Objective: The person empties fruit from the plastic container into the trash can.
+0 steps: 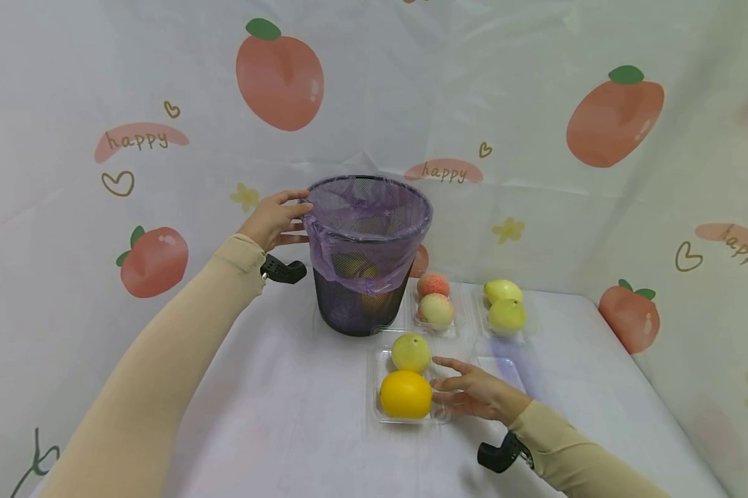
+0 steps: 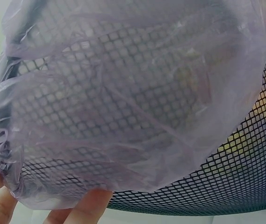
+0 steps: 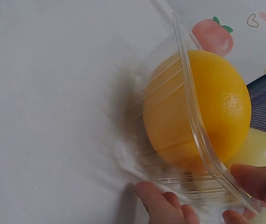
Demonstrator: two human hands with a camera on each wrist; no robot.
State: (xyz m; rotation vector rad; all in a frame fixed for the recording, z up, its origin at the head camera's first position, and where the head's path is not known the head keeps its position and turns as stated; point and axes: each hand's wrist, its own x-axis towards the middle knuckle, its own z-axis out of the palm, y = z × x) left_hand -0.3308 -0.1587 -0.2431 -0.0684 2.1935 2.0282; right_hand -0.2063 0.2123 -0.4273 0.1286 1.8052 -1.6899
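A black mesh bin (image 1: 349, 315) lined with a purple plastic bag (image 1: 343, 259) stands upright at the middle. My left hand (image 1: 281, 220) touches its left side at the rim with fingers spread; in the left wrist view, fingertips (image 2: 93, 203) rest on the bag. Yellow and orange shapes show through the mesh. In front lies a clear plastic tray (image 1: 377, 417) holding a bright orange-yellow fruit (image 1: 406, 394) and a pale yellow-green fruit (image 1: 411, 353). My right hand (image 1: 480, 394) holds the tray's right side. In the right wrist view, the thumb (image 3: 256, 182) lies at the rim, other fingers outside the wall.
Behind, right of the bin, one clear tray (image 1: 451, 330) holds a reddish peach (image 1: 433, 285) and a pale peach (image 1: 436, 310). Farther right are two yellow-green fruits (image 1: 507, 316) in another tray. A fruit-printed white cloth (image 1: 374, 90) hangs behind the table.
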